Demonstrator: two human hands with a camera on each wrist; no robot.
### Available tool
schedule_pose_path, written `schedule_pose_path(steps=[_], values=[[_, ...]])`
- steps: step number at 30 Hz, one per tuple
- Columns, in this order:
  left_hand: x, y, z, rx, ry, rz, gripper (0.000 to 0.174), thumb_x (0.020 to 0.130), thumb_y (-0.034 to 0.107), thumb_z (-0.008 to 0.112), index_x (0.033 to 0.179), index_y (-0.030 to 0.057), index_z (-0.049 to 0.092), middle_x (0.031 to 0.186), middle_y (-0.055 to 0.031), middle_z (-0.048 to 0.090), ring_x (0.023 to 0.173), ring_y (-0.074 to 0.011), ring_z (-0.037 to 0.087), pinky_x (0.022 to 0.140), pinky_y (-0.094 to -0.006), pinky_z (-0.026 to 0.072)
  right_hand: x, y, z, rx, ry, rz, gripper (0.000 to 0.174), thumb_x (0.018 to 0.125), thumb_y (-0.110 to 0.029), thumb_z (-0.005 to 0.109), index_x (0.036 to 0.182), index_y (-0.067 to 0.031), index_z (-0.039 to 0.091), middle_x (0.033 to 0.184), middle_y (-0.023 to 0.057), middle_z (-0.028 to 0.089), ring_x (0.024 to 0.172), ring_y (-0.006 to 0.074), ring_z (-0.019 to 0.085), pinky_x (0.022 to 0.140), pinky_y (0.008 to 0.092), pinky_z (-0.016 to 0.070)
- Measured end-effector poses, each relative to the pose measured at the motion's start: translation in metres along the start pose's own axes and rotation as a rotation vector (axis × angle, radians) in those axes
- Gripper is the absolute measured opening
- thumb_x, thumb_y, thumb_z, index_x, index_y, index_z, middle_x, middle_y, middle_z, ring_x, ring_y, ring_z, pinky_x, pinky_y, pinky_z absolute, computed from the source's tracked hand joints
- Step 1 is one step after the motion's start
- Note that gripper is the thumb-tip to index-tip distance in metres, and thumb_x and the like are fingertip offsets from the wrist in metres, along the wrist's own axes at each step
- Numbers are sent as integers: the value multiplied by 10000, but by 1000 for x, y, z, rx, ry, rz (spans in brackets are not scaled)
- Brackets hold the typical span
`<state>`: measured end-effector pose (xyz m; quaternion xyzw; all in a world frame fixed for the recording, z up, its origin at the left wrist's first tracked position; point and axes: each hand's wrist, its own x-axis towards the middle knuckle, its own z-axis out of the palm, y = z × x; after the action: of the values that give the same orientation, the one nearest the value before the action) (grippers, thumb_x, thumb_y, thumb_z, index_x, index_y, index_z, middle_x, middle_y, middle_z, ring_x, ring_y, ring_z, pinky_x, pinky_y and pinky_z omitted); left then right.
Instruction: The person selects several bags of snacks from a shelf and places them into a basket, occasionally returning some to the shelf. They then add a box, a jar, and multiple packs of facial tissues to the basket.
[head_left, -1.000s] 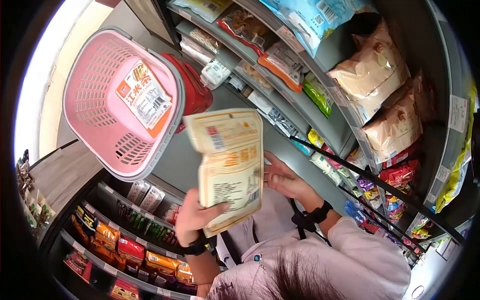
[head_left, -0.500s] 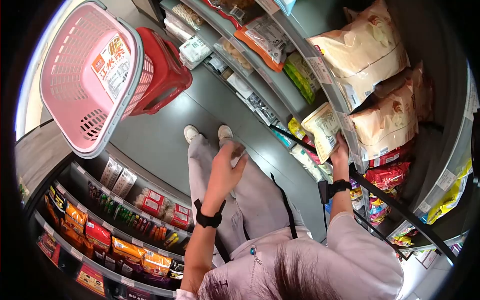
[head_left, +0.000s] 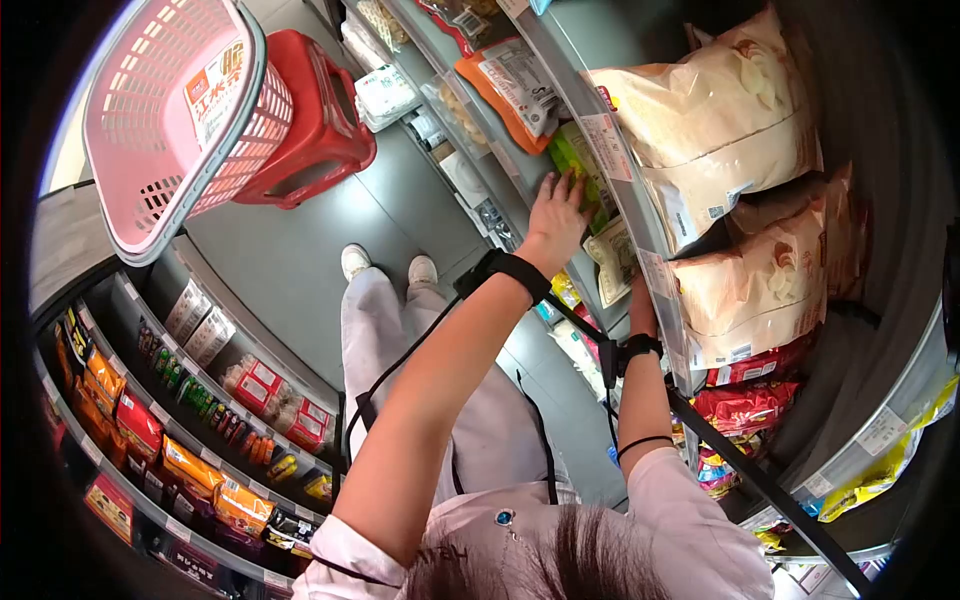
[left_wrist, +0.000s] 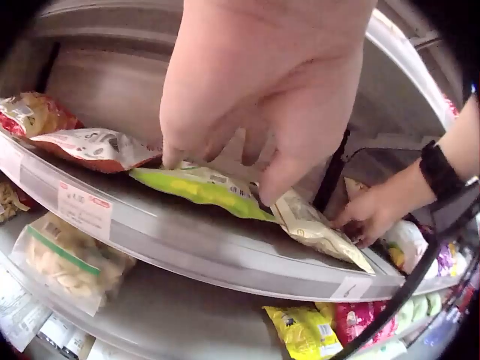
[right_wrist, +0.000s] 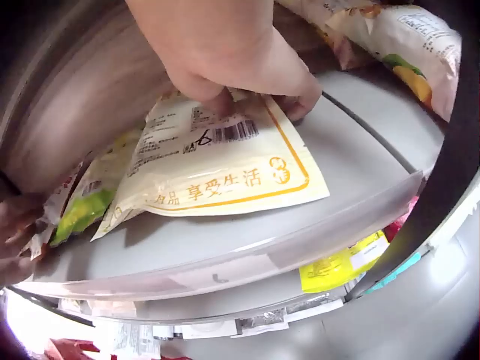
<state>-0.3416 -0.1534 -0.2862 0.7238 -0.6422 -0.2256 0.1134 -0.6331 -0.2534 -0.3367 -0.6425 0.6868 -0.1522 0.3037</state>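
My right hand [right_wrist: 217, 52] has its fingers curled at the back edge of a cream-coloured snack bag [right_wrist: 217, 165], gripping it as it lies on a shelf. In the head view, part of this hand [head_left: 643, 308] is hidden by the shelf above. My left hand [head_left: 553, 225] reaches onto the same shelf with its fingers spread. In the left wrist view its thumb and fingertips lie right at a green snack bag [left_wrist: 206, 193] beside the cream bag [left_wrist: 319, 234]. An orange-and-white bag [head_left: 515, 90] lies farther along the shelf.
Large beige bags [head_left: 715, 140] fill the shelf above. A pink basket [head_left: 125, 130] holding an orange-and-white packet stands on a red stool [head_left: 310, 130]. Behind it runs a low shelf of snack packets [head_left: 240, 505]. A dark bar [head_left: 760, 485] crosses the right side.
The cream bag, first held before the body, has gone to the shelf in my right hand. My left hand let go of it and has since reached right to the bags there.
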Motion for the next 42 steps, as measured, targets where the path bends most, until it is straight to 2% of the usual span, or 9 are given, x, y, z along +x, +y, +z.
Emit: schedule_pose_path(steps=[5, 9, 15, 18, 25, 30, 33, 36, 42], values=[[-8, -1, 12, 149, -144, -91, 466, 885, 237, 367, 1342, 325, 384, 1469, -59, 204, 1367, -309, 87, 1063, -579, 0, -19, -32, -6, -333, -5, -165, 339, 839, -155, 599, 1137, -6, 536, 1110, 104, 577, 1011, 239, 530, 897, 352, 397], [-4, 5, 6, 54, -20, -62, 457, 832, 210, 497, 1274, 108, 444, 1314, -199, 403, 1259, -364, 322, 1010, -503, 291, -31, -45, -9, -489, 18, -246, 348, 840, -157, 593, 1142, 6, 532, 1117, 115, 572, 1019, 248, 521, 906, 357, 385], [33, 16, 20, -1173, 359, -779, 414, 682, 86, 689, 1017, -56, 491, 971, -270, 580, 951, -426, 555, 753, -418, 492, -26, -12, -12, -394, 28, -166, 419, 827, -200, 607, 1174, 10, 502, 1154, 139, 542, 1058, 265, 494, 929, 357, 367], [65, 3, 71, -1506, 601, -827, 371, 699, 100, 696, 944, -69, 474, 898, -267, 597, 901, -427, 570, 767, -435, 481, -18, 10, -15, -277, 12, -108, 462, 819, -226, 616, 1193, 11, 484, 1176, 152, 525, 1080, 274, 480, 941, 357, 358], [14, 13, 20, -1154, 512, -808, 324, 688, 2, 598, 962, -29, 427, 827, -250, 597, 817, -426, 581, 688, -450, 469, -8, 43, -17, -112, -8, -10, 563, 800, -287, 638, 1237, 12, 444, 1226, 182, 485, 1132, 295, 447, 969, 356, 336], [-11, 14, 24, -1085, 497, -704, 348, 689, -9, 588, 972, -9, 386, 723, -227, 589, 723, -418, 582, 636, -454, 473, -8, 63, -13, -120, 13, -196, 637, 787, -330, 653, 1268, 13, 415, 1262, 203, 457, 1169, 310, 423, 989, 356, 321], [-17, 16, 14, -930, 405, -753, 385, 690, 47, 657, 982, 17, 408, 681, -158, 599, 658, -362, 599, 598, -405, 475, -43, 2, -1, -195, -57, -227, 707, 766, -373, 672, 1290, 13, 392, 1295, 224, 423, 1209, 327, 388, 1012, 361, 300], [-24, 15, 15, -831, 382, -658, 432, 690, 75, 675, 1011, 47, 387, 762, -161, 601, 724, -378, 593, 613, -423, 472, -87, -94, 2, -422, -259, -4, 794, 724, -419, 707, 1302, 12, 376, 1335, 253, 369, 1265, 356, 324, 1048, 391, 255], [-41, 13, 9, -795, 285, -444, 505, 699, 81, 658, 1123, 77, 383, 1013, -186, 543, 842, -362, 577, 678, -430, 472, 18, -31, -3, -911, -212, 95, 842, 760, -608, 540, 1310, 9, 380, 1317, 253, 400, 1254, 388, 333, 1051, 453, 228]])
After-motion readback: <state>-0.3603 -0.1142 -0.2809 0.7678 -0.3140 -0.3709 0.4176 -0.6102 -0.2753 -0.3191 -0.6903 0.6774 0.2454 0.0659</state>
